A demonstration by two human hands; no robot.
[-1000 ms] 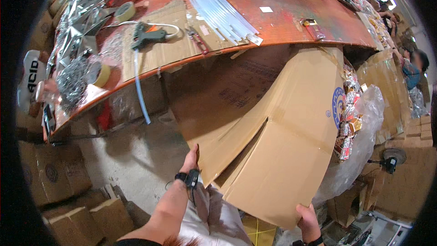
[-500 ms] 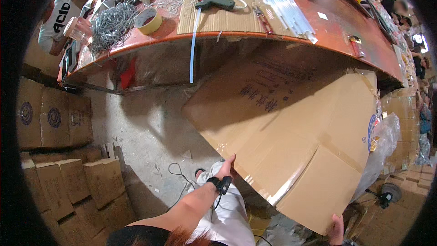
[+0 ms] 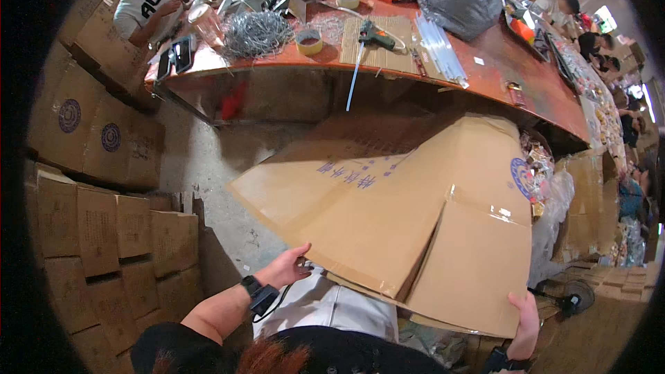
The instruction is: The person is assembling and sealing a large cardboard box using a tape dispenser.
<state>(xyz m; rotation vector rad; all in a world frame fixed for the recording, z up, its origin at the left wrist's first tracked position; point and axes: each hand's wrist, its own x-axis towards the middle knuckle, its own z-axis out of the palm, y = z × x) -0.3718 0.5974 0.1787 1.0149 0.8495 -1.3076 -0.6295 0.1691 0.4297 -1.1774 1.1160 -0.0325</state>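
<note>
A large flattened cardboard box spans the space before me, tilted, with its far part in the shadow beneath the table. My left hand is closed on its near left edge, the thumb uppermost; a black band with a small device circles that wrist. Its near right corner is gripped by my right hand, whose other fingers are hidden under the board. Between the right flap and the main panel runs a dark slit. Clear tape shines on the flap.
Beyond the box stands a red table bearing a glue gun, clear glue sticks, a tape roll and tangled wire. Stacked cartons line the left. A fan sits low at right. A person works at far left.
The box has swung leftward, and the slit beside its flap has widened. My left hand has shifted left with its edge; my right hand is further into view. The view takes in more of the table.
</note>
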